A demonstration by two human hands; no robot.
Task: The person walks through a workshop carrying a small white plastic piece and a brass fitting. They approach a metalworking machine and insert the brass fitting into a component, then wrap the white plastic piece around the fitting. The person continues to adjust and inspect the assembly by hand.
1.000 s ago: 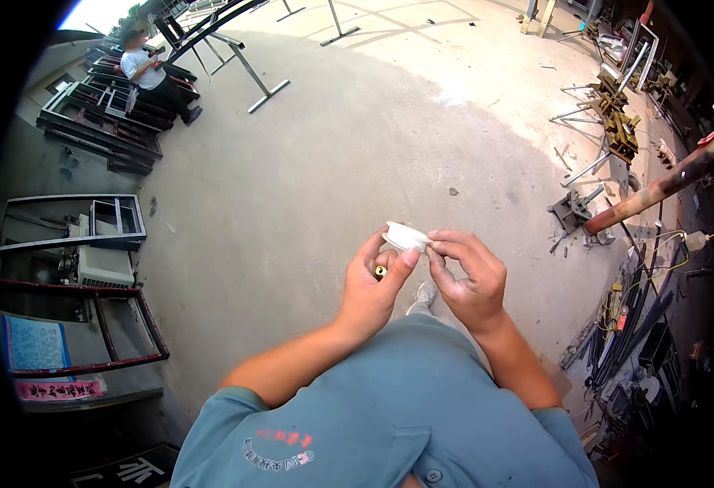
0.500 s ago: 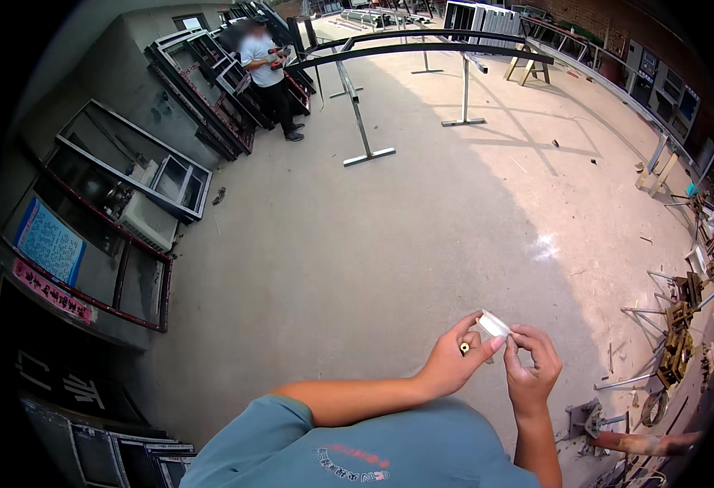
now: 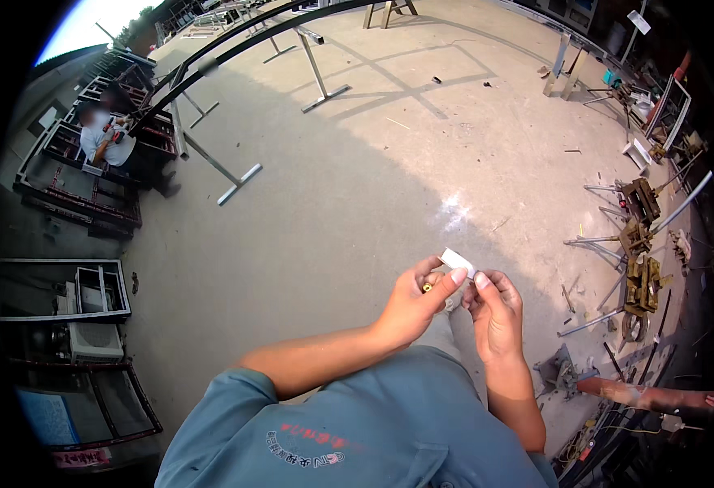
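In front of my body, my left hand [image 3: 419, 299] pinches a small white oblong piece [image 3: 458, 262] between thumb and fingers. What kind of thing it is I cannot make out. A small round yellow end with a dark centre [image 3: 427, 287] pokes out of the same hand's curled fingers; the rest of it is hidden. At the piece's right end, my right hand [image 3: 497, 313] closes thumb and fingertips on it. Both hands are close together, held above the concrete floor.
Long dark metal bars [image 3: 235, 50] rest on T-footed stands [image 3: 239, 185] at the far left, beside a person [image 3: 117, 146] holding a tool. Framed windows [image 3: 64, 290] lean along the left. Brown metal clamps [image 3: 641, 283] and a rusty pipe [image 3: 646, 396] are at the right.
My view has swung to the right, so the person, frames and stands sit farther left. Both hands still hold the white piece, now tilted down more to the right.
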